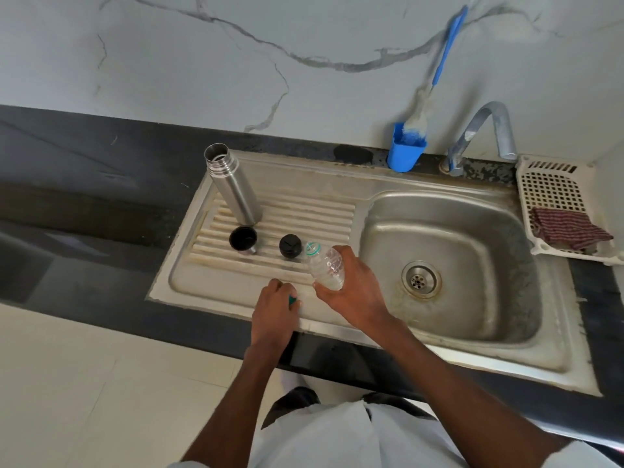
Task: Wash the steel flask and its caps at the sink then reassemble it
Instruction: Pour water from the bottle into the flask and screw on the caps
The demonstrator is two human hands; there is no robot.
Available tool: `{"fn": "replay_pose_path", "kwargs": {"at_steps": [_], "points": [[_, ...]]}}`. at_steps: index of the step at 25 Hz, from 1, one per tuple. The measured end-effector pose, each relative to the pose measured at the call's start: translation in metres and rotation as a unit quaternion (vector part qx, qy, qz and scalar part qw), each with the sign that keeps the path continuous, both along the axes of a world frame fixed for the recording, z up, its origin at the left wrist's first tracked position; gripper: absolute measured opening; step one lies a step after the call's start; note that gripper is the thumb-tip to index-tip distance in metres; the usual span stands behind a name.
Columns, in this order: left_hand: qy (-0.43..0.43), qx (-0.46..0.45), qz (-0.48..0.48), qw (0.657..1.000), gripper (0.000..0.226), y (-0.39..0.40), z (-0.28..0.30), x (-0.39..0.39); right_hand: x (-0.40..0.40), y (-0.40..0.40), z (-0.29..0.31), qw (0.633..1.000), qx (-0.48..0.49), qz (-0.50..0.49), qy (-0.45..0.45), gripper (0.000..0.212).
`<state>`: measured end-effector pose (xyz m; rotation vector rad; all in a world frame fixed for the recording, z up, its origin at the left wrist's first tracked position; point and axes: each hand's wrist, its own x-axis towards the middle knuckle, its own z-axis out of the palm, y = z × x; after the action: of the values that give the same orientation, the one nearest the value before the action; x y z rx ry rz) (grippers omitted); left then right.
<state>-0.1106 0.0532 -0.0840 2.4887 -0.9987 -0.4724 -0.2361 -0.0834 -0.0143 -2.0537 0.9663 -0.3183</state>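
Gripping a clear plastic bottle (pixel 326 266) over the drainboard, the right hand (pixel 351 292) wraps its fingers around the body, open neck tilted toward ten o'clock. The left hand (pixel 273 310) rests curled at the sink's (pixel 337 327) front rim, pinching a small green cap (pixel 293 300), mostly hidden. At eleven o'clock the steel flask (pixel 233 185) stands uncapped, two black caps (pixel 243 238) (pixel 290 245) below it.
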Motion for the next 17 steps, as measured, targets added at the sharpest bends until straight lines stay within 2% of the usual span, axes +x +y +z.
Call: {"fn": "replay_pose_path", "kwargs": {"at_steps": [1, 3, 5, 6, 8, 9, 11, 13, 14, 17], "points": [[0.015, -0.016, 0.015, 1.000, 0.009, -0.002, 0.001, -0.003, -0.005, -0.003, 0.000, 1.000, 0.011, -0.006, 0.002, 0.062], [0.093, -0.080, 0.081, 0.989, 0.021, -0.012, 0.012, -0.011, -0.013, -0.008, 0.000, 1.000, 0.027, -0.013, 0.009, 0.061], [0.229, -0.182, 0.158, 0.943, 0.024, -0.029, 0.029, -0.018, -0.020, -0.013, 0.000, 0.999, 0.039, -0.026, 0.008, 0.065], [0.318, -0.243, 0.194, 0.896, 0.019, -0.039, 0.041, -0.020, -0.023, -0.016, 0.002, 0.998, 0.042, -0.035, 0.006, 0.068], [0.494, -0.352, 0.239, 0.758, 0.016, -0.058, 0.068, -0.023, -0.029, -0.022, 0.005, 0.998, 0.042, -0.044, -0.002, 0.075], [0.545, -0.388, 0.245, 0.702, 0.019, -0.066, 0.079, -0.022, -0.032, -0.025, 0.007, 0.998, 0.041, -0.049, -0.006, 0.077], [0.585, -0.428, 0.242, 0.645, 0.025, -0.081, 0.094, -0.019, -0.038, -0.032, 0.010, 0.997, 0.045, -0.061, -0.005, 0.080], [0.592, -0.447, 0.243, 0.625, 0.020, -0.096, 0.102, -0.018, -0.042, -0.039, 0.011, 0.997, 0.044, -0.066, 0.008, 0.081], [0.589, -0.447, 0.244, 0.627, 0.015, -0.103, 0.104, -0.019, -0.043, -0.041, 0.011, 0.997, 0.037, -0.065, 0.019, 0.081], [0.558, -0.417, 0.220, 0.683, 0.010, -0.120, 0.104, -0.028, -0.046, -0.050, 0.014, 0.997, 0.016, -0.068, 0.036, 0.081]]}}
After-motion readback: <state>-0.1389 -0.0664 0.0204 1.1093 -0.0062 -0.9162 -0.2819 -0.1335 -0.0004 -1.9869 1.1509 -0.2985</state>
